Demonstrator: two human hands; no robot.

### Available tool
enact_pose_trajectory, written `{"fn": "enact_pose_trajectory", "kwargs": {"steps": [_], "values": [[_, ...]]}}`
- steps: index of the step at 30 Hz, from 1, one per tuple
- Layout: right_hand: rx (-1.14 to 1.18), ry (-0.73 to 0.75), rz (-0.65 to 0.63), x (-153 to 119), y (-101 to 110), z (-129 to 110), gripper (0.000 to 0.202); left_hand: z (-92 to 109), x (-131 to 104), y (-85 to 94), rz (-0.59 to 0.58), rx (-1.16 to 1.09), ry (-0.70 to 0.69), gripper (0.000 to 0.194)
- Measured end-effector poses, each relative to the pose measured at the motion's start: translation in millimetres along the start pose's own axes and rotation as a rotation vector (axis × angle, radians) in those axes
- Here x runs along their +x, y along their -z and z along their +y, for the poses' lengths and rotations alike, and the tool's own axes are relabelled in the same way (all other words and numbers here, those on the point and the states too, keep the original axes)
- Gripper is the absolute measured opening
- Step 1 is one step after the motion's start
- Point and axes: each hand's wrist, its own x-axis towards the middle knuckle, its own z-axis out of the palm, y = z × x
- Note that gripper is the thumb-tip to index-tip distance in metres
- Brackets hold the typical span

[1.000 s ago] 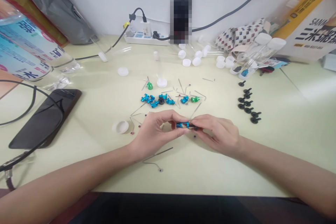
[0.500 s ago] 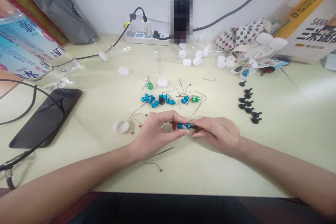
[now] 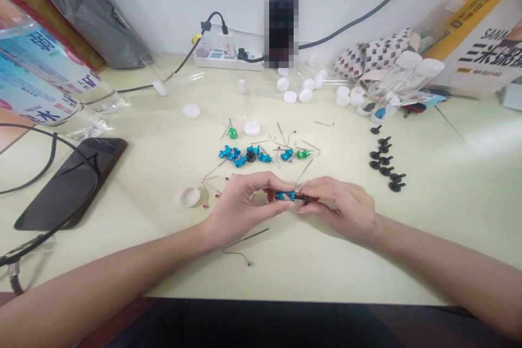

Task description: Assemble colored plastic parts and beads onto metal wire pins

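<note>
Between thumb and fingers, my left hand point(image 3: 243, 204) grips a blue metal part point(image 3: 284, 196). My right hand point(image 3: 340, 205) pinches the head of a black screw point(image 3: 302, 198), whose shaft meets the right end of the blue part. Just beyond the hands lie several blue parts point(image 3: 265, 157), a black part point(image 3: 250, 156) and two green ones, one point(image 3: 303, 154) at the right of the row and another point(image 3: 232, 133) farther back. Thin bent metal rods lie among them. A bent rod point(image 3: 234, 253) rests nearer the front edge.
Several black screws point(image 3: 385, 161) stand at the right. White caps point(image 3: 305, 95) and clear tubes lie at the back. An open white cap point(image 3: 187, 197) is left of my hands. A phone point(image 3: 73, 185), cables and water bottles point(image 3: 44, 65) occupy the left side.
My right hand has shifted very slightly, its fingers turned a little at the screw head. My left hand keeps its hold on the blue part.
</note>
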Motion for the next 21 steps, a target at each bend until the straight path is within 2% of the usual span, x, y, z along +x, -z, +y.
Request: {"fn": "enact_pose_trajectory", "kwargs": {"steps": [7,13,21], "values": [[-0.025,-0.008,-0.005,-2.0,0.1,0.9,0.026,-0.1,0.3,-0.3,0.004,0.007,0.0,0.015],[-0.056,0.033,-0.019,2.0,0.9,-0.4,0.016,0.8,0.2,-1.3,0.002,0.012,0.018,0.014],[-0.022,0.013,-0.061,0.3,1.0,1.5,0.028,0.8,1.6,-0.2,0.024,0.004,0.035,0.016]]}}
